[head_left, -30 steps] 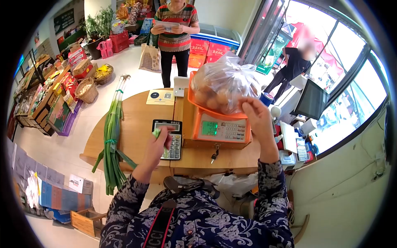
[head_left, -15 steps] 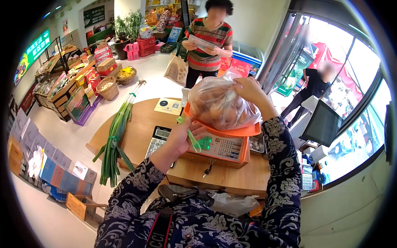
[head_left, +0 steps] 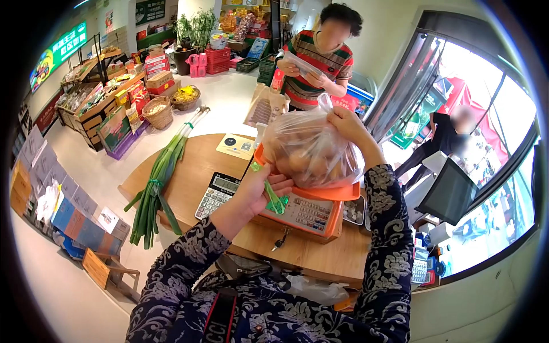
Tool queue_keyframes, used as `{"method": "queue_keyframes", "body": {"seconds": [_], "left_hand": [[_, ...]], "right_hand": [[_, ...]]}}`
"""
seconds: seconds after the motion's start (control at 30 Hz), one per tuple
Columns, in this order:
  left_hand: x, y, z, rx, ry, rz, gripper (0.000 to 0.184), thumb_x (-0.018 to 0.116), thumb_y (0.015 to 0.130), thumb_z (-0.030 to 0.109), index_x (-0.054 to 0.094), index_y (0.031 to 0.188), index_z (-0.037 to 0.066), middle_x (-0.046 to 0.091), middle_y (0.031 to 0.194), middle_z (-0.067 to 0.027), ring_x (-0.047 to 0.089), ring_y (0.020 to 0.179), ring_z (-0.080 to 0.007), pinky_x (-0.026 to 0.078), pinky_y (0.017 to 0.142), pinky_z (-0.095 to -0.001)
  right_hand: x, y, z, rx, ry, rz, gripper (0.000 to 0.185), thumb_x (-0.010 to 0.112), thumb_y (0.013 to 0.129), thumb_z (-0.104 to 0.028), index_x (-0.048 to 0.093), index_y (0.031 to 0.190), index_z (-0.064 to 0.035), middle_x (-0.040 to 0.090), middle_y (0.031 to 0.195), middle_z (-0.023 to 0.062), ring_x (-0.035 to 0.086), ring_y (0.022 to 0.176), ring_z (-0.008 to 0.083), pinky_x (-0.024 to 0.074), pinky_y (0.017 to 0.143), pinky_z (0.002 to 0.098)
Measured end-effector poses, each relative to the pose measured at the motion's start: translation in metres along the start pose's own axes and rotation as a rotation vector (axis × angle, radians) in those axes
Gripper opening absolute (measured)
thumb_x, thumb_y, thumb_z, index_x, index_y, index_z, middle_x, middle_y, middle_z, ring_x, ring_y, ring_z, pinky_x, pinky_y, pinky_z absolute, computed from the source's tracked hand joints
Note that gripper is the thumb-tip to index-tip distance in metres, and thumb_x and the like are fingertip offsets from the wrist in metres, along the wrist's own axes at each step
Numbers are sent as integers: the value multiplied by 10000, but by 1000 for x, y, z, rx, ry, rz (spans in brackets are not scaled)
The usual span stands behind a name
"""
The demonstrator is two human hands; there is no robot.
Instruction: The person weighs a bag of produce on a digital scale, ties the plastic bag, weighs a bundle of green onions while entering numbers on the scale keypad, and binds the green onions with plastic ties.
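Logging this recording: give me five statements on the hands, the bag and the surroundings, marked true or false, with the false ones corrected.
1. The right hand grips the upper part of the plastic bag. True.
2. The plastic bag is empty. False: it holds rounded, brownish items.
3. The left hand holds a light-green strip. True.
4. The green onions lie right of the calculator. False: in this view, the green onions lie left of the calculator.
5. The monitor shows a bright, lit screen. False: the monitor's screen looks dark.
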State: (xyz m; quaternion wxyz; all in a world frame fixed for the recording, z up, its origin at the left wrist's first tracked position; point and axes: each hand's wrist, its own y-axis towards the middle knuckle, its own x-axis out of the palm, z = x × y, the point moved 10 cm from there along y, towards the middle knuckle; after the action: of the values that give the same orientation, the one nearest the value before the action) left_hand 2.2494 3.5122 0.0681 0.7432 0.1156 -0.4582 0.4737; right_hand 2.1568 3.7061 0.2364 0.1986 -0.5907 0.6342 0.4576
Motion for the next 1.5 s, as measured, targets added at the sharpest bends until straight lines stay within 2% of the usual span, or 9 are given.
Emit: {"method": "queue_keyframes", "body": {"seconds": [0.07, 0.33, 0.47, 0.57, 0.87, 0.93, 1.0, 1.4, 1.5], "left_hand": [[1, 2, -1, -13, -8, -26, 365, 333, 953, 260, 342, 1214, 6, 466, 1178, -242, 507, 1077, -354, 476, 880, -447], [2, -3, 0, -35, -15, -14, 355, 336, 952, 265, 345, 1211, 22, 474, 1179, -246, 521, 1069, -353, 489, 857, -439], [0, -4, 0, -61, -24, 11, 351, 345, 951, 268, 349, 1201, 23, 462, 1185, -262, 526, 1061, -360, 496, 844, -440], [-1, 2, 0, -61, -34, -30, 350, 347, 951, 272, 352, 1197, 23, 445, 1198, -275, 526, 1058, -365, 496, 842, -443], [-2, 9, -1, -41, -135, -167, 463, 304, 960, 308, 274, 1257, -47, 397, 1216, -331, 506, 1057, -403, 470, 874, -449], [0, 7, 2, -33, -139, -158, 463, 306, 960, 310, 270, 1268, -33, 393, 1216, -339, 496, 1066, -409, 458, 889, -450], [2, 6, 7, -18, -167, -204, 444, 310, 958, 319, 288, 1274, 7, 416, 1208, -320, 506, 1066, -387, 459, 884, -435], [-16, -82, 118, 126, -243, -316, 352, 347, 956, 257, 371, 1209, 13, 501, 1158, -237, 544, 1047, -327, 481, 866, -390], [-59, -104, 151, 193, 79, -250, 331, 378, 951, 261, 443, 1160, 13, 596, 1022, -169, 620, 865, -273, 514, 711, -339]], "right_hand": [[-3, -1, -9, -3, -19, 50, 274, 538, 852, -273, 576, 789, -9, 550, 680, 63, 501, 664, 125, 409, 622, 288], [-10, 3, -10, 134, 27, 164, 470, 541, 842, -421, 575, 674, 18, 482, 529, 38, 450, 492, 128, 375, 483, 309], [-23, 7, -32, -69, -202, 271, 498, 523, 855, -418, 551, 644, 32, 425, 491, 82, 417, 476, 134, 361, 475, 324], [-29, 9, -33, -5, -201, 284, 454, 503, 851, -397, 596, 675, 11, 550, 610, 204, 544, 557, 308, 420, 561, 393], [-45, 11, -56, -67, -180, 380, 443, 511, 853, -382, 580, 677, 19, 498, 563, 213, 481, 474, 278, 397, 516, 395], [-51, 10, -75, -110, -211, 407, 441, 511, 858, -370, 571, 678, 28, 440, 515, 175, 417, 461, 188, 383, 497, 377], [-54, 13, -87, -96, -200, 379, 446, 540, 860, -359, 554, 639, 28, 383, 490, 30, 362, 494, 92, 338, 463, 309], [-15, 78, -205, -192, 52, 242, 400, 533, 888, -319, 514, 575, -71, 368, 542, -93, 303, 498, 17, 247, 427, 226], [17, 102, -214, -178, 106, 217, 401, 543, 881, -313, 517, 565, -67, 373, 532, -90, 303, 492, 13, 246, 421, 225]]}}
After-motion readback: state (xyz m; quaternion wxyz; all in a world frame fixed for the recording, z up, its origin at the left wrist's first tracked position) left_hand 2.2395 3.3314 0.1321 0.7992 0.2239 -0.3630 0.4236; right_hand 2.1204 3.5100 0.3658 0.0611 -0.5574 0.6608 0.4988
